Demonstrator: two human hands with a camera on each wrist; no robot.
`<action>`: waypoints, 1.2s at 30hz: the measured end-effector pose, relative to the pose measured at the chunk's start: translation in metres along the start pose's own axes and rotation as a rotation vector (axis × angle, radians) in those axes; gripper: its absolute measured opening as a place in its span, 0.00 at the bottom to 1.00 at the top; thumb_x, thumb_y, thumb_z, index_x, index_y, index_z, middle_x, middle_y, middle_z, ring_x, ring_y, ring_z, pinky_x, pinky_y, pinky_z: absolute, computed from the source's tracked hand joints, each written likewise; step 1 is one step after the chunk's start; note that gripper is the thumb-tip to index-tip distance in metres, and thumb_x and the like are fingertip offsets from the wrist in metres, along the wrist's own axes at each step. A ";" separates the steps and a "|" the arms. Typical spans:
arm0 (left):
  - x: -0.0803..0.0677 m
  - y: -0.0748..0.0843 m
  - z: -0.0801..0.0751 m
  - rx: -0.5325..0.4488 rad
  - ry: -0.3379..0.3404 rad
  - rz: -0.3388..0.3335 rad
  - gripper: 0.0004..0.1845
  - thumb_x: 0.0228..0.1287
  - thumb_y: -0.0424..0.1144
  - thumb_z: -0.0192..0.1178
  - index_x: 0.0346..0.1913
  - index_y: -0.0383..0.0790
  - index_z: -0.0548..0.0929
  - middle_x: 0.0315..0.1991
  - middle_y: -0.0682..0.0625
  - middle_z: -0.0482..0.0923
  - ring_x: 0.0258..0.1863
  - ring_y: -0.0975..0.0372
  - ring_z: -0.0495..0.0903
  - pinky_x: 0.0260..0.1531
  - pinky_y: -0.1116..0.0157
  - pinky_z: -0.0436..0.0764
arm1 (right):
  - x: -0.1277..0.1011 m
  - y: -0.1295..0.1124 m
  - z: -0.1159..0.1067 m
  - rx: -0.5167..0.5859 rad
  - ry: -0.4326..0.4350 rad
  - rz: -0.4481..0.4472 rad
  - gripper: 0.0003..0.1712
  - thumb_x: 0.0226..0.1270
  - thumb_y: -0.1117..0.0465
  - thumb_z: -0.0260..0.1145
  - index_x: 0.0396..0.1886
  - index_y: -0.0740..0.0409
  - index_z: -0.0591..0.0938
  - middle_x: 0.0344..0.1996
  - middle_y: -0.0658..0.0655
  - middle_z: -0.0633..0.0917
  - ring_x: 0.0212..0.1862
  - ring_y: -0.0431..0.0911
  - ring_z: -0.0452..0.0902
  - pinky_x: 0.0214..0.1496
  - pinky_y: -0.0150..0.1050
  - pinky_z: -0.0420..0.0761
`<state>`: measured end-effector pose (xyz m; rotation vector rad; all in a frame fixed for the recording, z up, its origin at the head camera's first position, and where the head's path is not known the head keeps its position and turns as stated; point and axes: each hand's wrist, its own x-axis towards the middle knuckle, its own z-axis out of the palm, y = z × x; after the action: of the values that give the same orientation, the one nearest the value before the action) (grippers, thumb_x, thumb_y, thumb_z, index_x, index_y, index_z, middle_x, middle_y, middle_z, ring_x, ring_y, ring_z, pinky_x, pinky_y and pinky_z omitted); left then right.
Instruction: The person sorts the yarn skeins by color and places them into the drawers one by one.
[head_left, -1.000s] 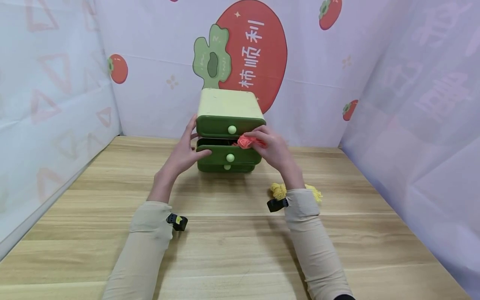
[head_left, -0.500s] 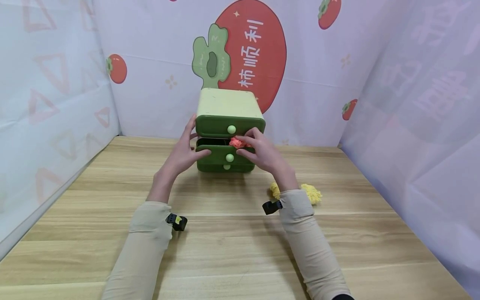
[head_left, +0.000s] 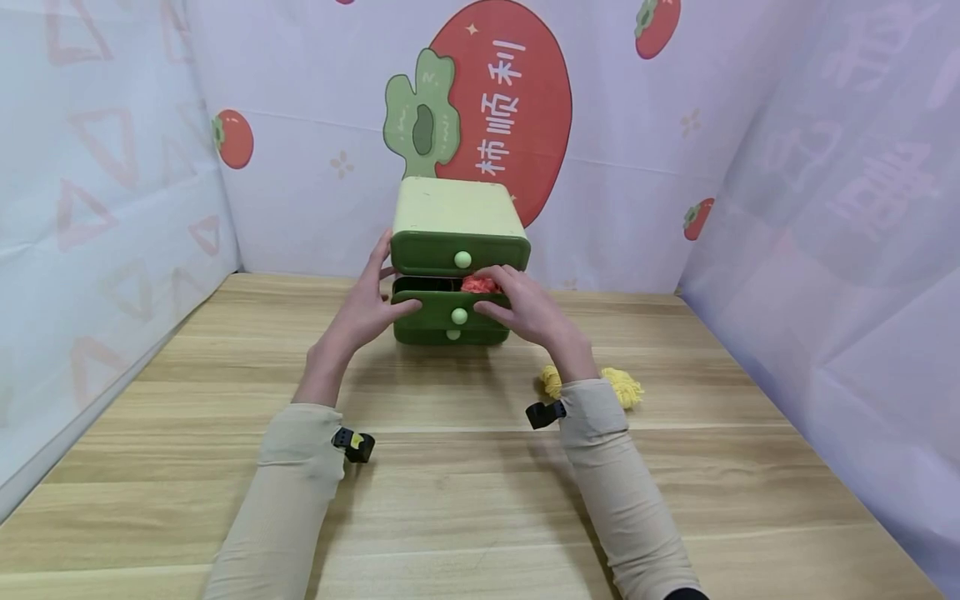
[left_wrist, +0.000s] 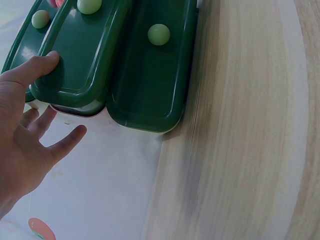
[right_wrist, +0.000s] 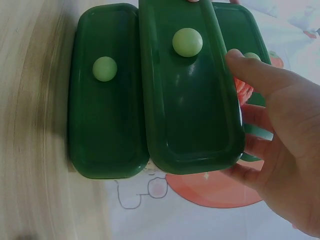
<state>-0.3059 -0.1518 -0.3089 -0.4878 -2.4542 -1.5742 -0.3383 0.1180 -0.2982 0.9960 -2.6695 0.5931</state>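
Note:
A small drawer cabinet (head_left: pixel 457 208), with a cream body and green fronts, stands at the table's back. Its middle drawer (head_left: pixel 423 313) is pulled out. In that drawer's right side lies a coral-red bundle of yarn (head_left: pixel 478 285), also showing behind the front in the right wrist view. My left hand (head_left: pixel 362 308) rests on the cabinet's left side, thumb (left_wrist: pixel 42 67) on the middle drawer's front and fingers loosely spread. My right hand (head_left: pixel 528 310) is at the drawer's right end, thumb (right_wrist: pixel 242 62) at the front's top rim. Its fingers reach over the yarn, partly hidden.
A yellow bundle of yarn (head_left: pixel 622 387) lies on the wooden table (head_left: pixel 465 500), partly behind my right forearm. The bottom drawer (right_wrist: pixel 107 125) and top drawer (head_left: pixel 420 254) are pushed in. A printed cloth (head_left: pixel 300 208) hangs close behind the cabinet.
My right hand has moved left and put the red yarn down into the middle drawer; its fingers have loosened from it. The left hand stays in place.

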 end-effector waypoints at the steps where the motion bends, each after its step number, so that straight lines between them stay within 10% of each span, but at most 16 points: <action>1: 0.002 -0.005 0.001 0.001 0.003 0.004 0.58 0.62 0.35 0.68 0.80 0.61 0.35 0.81 0.48 0.40 0.76 0.48 0.58 0.66 0.37 0.65 | 0.000 0.001 0.000 0.013 0.017 -0.006 0.28 0.71 0.49 0.65 0.67 0.51 0.73 0.54 0.56 0.76 0.53 0.51 0.74 0.59 0.48 0.76; 10: 0.015 -0.030 0.003 0.024 0.024 0.046 0.60 0.60 0.41 0.71 0.77 0.75 0.35 0.81 0.56 0.41 0.75 0.51 0.61 0.64 0.36 0.66 | 0.000 0.003 -0.002 -0.005 0.143 -0.073 0.18 0.69 0.53 0.68 0.53 0.57 0.82 0.43 0.57 0.78 0.44 0.49 0.73 0.47 0.44 0.76; 24: 0.012 -0.030 0.002 0.029 0.030 0.030 0.59 0.61 0.42 0.71 0.77 0.75 0.36 0.81 0.57 0.42 0.75 0.52 0.61 0.65 0.39 0.67 | -0.002 0.001 -0.001 -0.126 -0.100 0.163 0.32 0.72 0.39 0.59 0.61 0.58 0.81 0.54 0.60 0.78 0.56 0.56 0.73 0.61 0.50 0.75; 36: 0.012 -0.031 0.000 0.029 0.026 0.031 0.57 0.61 0.43 0.70 0.77 0.75 0.37 0.81 0.57 0.42 0.75 0.53 0.61 0.65 0.39 0.68 | -0.002 0.003 -0.005 -0.018 0.110 0.035 0.15 0.70 0.50 0.66 0.46 0.54 0.88 0.40 0.54 0.81 0.42 0.49 0.75 0.45 0.43 0.76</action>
<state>-0.3282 -0.1616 -0.3311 -0.4950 -2.4344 -1.5214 -0.3383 0.1237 -0.2958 0.8866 -2.5960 0.6109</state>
